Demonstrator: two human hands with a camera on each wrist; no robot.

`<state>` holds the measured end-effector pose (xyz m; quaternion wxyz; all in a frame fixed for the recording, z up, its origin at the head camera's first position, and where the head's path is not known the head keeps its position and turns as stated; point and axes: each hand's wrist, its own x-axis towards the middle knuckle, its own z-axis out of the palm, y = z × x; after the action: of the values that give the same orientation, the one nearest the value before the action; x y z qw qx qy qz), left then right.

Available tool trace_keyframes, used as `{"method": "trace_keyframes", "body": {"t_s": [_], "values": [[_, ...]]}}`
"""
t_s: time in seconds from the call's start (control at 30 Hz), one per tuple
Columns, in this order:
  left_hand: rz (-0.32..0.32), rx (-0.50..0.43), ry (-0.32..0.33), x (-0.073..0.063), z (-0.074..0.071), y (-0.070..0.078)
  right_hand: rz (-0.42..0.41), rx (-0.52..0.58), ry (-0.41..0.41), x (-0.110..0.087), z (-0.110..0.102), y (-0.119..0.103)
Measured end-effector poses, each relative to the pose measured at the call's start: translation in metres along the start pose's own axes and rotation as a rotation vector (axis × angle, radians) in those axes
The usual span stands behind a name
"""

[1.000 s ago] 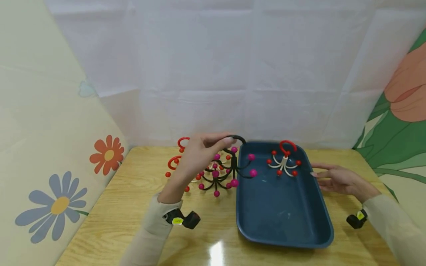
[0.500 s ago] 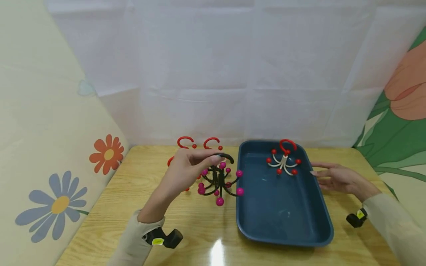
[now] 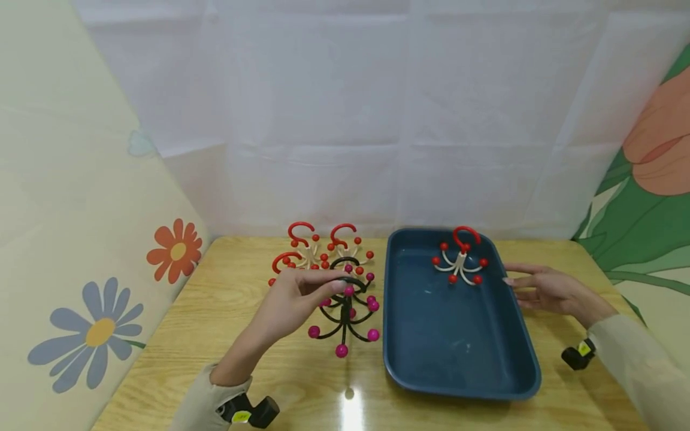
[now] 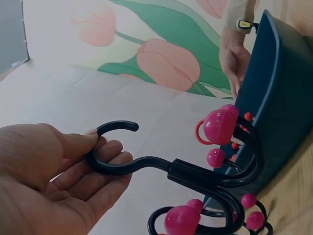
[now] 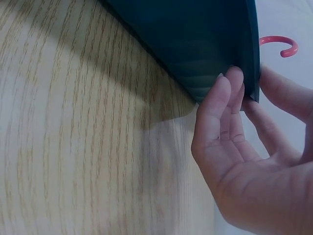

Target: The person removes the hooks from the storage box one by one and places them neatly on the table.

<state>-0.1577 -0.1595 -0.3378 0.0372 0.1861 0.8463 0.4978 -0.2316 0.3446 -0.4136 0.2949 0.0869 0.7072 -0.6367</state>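
My left hand [image 3: 286, 305] pinches the hook end of a black multi-arm hanger hook [image 3: 345, 314] with magenta ball tips, which hangs upright left of the tray. In the left wrist view, thumb and fingers hold its curved black hook [image 4: 117, 169]. A second black hanger [image 3: 345, 260] stands just behind it, partly covered. My right hand [image 3: 544, 291] holds the right wall of a dark blue tray [image 3: 458, 341]; in the right wrist view its fingers [image 5: 212, 105] lie along the outside and the thumb is at the rim. A white hanger with red hook [image 3: 460, 262] stands inside the tray's far end.
Three white hangers with red hooks stand at the back left: one [image 3: 300, 225], another [image 3: 343, 227], and a third [image 3: 286, 256] partly behind my left hand. A white cloth [image 3: 323, 120] backs the wooden table [image 3: 178, 353]. Flower-patterned panels [image 3: 97, 332] flank both sides.
My left hand has carried the black hanger leftward and toward me, from the tray's left edge to the near side of the other black hanger. The right hand and the tray have stayed put.
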Motion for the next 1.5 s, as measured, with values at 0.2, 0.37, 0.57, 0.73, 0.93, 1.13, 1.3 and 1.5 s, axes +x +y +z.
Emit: {"method": "trace_keyframes", "body": {"t_s": [0.2, 0.37, 0.57, 0.73, 0.93, 1.13, 1.3, 1.5], "values": [[-0.009, 0.023, 0.003, -0.006, -0.002, -0.010, 0.000, -0.002, 0.002, 0.000, 0.000, 0.002], [-0.016, 0.025, 0.020, -0.011, -0.003, -0.019, 0.004, -0.007, 0.007, 0.000, 0.000, 0.002], [-0.051, -0.011, 0.095, -0.014, 0.005, -0.033, 0.006, -0.008, 0.008, 0.001, 0.000, 0.001], [-0.069, -0.036, 0.116, -0.014, 0.016, -0.045, 0.009, -0.009, 0.009, 0.000, 0.001, 0.001], [-0.105, -0.050, 0.109, -0.014, 0.022, -0.051, 0.010, -0.013, 0.010, 0.000, 0.002, 0.000], [-0.120, -0.053, 0.103, -0.012, 0.026, -0.053, 0.011, -0.013, 0.009, 0.000, 0.001, 0.001], [-0.118, -0.055, 0.104, -0.010, 0.028, -0.054, 0.013, -0.014, 0.011, 0.000, 0.001, 0.002], [-0.108, -0.053, 0.099, -0.011, 0.027, -0.058, 0.017, -0.007, 0.015, 0.001, 0.000, 0.002]]}}
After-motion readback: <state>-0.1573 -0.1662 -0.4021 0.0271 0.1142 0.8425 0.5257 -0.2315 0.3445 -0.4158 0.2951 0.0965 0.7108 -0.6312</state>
